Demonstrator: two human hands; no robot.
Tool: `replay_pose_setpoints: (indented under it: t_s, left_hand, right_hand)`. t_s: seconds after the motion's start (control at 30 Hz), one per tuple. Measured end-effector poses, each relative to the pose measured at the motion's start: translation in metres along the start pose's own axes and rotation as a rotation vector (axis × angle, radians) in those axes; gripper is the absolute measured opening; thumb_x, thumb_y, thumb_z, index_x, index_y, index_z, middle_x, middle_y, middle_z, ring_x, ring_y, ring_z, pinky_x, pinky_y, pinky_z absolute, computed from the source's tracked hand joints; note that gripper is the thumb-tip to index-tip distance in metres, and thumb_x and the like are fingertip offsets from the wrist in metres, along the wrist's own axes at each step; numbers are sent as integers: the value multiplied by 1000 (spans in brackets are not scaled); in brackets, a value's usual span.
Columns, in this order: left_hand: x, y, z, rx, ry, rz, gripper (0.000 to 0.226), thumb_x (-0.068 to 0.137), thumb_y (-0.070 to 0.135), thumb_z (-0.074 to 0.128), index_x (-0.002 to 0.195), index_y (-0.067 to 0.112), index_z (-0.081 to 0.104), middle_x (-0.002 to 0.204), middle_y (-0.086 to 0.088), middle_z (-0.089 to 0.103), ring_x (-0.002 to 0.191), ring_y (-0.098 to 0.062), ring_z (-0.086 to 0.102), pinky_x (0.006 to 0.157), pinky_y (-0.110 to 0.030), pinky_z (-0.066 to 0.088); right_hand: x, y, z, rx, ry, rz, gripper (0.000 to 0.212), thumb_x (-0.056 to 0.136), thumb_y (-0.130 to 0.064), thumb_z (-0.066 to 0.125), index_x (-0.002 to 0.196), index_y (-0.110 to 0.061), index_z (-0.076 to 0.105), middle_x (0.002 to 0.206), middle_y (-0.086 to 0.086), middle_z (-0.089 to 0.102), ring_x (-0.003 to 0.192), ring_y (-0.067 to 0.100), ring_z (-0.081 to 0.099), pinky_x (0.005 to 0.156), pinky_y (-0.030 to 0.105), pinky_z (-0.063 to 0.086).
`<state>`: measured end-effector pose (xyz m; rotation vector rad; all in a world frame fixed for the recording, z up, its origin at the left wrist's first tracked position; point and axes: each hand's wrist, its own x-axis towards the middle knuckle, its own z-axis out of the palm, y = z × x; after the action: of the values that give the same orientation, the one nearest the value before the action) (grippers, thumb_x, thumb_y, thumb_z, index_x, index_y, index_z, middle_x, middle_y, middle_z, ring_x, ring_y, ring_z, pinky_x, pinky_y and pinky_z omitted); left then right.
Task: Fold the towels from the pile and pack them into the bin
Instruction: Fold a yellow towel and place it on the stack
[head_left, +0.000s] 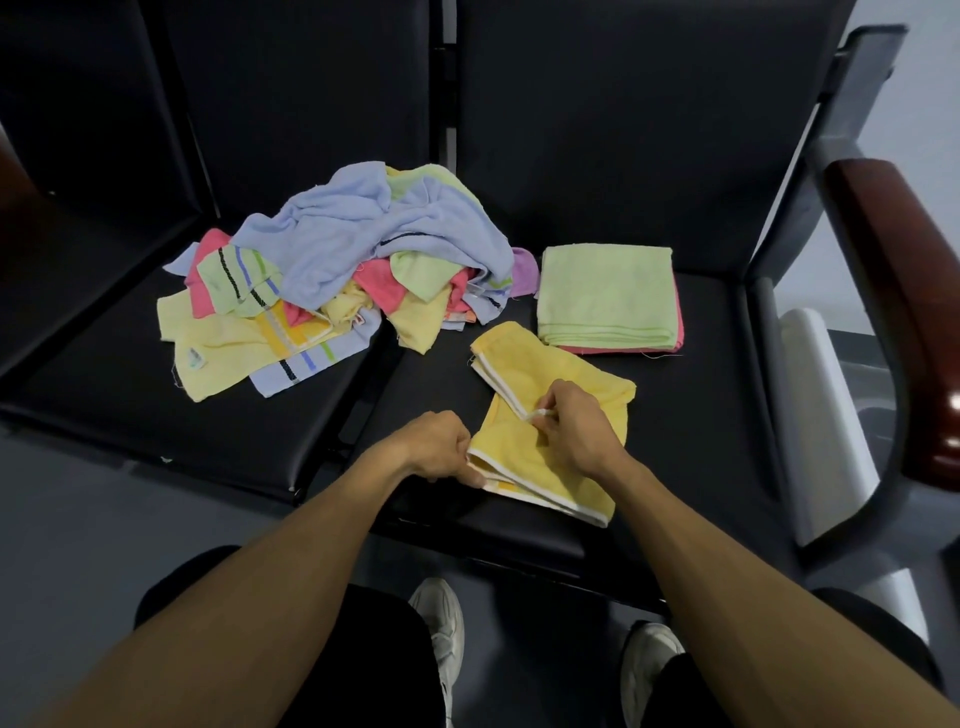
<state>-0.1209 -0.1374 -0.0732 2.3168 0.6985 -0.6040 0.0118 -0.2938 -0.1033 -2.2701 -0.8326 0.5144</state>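
Both hands are pinching one yellow towel (558, 415) on the near seat (701, 415): left hand (439, 447) its near-left edge, right hand (574, 423) its white hem. Two folded towels (605, 293) are lying stacked far right; one jumbled pile (337, 270) is sitting far left.

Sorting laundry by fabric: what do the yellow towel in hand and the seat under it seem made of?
Yellow towel: likely cotton terry, matte and nappy, with a flat white woven edge band; both hands pinch it. Seat: black, smooth, faintly shiny with seamed edges, probably vinyl or faux leather; real leather cannot be ruled out.

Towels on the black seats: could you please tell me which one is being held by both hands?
The yellow white-edged towel, pinched by left hand and right hand.
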Motion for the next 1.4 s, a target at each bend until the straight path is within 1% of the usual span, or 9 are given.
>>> replay_pose_setpoints:
  t_s: [0.17,0.33,0.43,0.5,0.6,0.8,1.03,1.17,1.4]
  left_hand:
    - [4,-6,-13,-7,154,82,30,86,-5,54,81,24,61,79,2,68,77,-16,64,70,-28,52]
    - [24,13,0,-98,595,321,28,85,19,77,106,25,59,103,6,56,96,-14,51,86,-37,49]
    - [38,41,12,-14,592,445,61,76,42,83,128,29,56,130,6,42,121,-15,34,101,-31,32]
    - [50,55,18,72,601,488,51,78,46,80,124,31,61,133,8,44,127,-14,31,107,-34,26]
    - [68,68,18,166,731,501,17,89,22,70,105,28,67,108,8,60,109,-19,48,103,-39,32]
    - [85,76,0,38,916,361,14,91,11,66,82,21,64,74,5,61,75,-22,56,73,-35,31]
    - [66,89,-8,-487,667,467,11,92,18,72,82,19,67,79,3,68,74,-6,59,66,-21,44]
    - [25,101,-43,-500,740,503,11,94,15,68,84,14,66,73,1,65,65,2,54,60,-13,39]
    - [-80,152,-123,-494,906,593,18,94,14,65,77,12,61,64,5,53,58,-5,42,56,-22,35]
  right_hand:
    - [-3,0,-5,110,65,10,9,97,-19,64,93,-15,57,88,-1,61,79,17,58,64,26,44]
    - [-11,0,-24,202,165,-13,10,92,-24,70,86,-19,64,87,-3,66,79,13,61,69,30,52]
    - [-13,1,-34,263,194,-31,8,88,-24,75,86,-19,69,87,-7,67,78,10,61,67,23,50]
    - [-12,5,-43,327,199,-45,7,87,-24,76,86,-19,71,83,-6,69,73,13,62,65,24,51]
    - [-10,19,-58,427,284,-43,9,92,-21,72,85,-19,66,80,-3,70,66,14,64,63,29,55]
    - [-1,62,-84,592,544,128,16,97,-16,63,82,-19,59,75,6,70,59,18,65,61,39,57]
    - [-5,57,-100,600,569,134,10,97,-17,65,89,-12,61,82,11,71,58,11,64,57,23,53]
    - [-21,19,-140,509,586,39,10,93,-22,69,84,-22,65,81,1,71,75,15,68,69,34,57]
    - [-75,-92,-223,280,710,-225,12,96,-21,64,86,-15,60,79,-7,64,73,4,58,61,10,42]
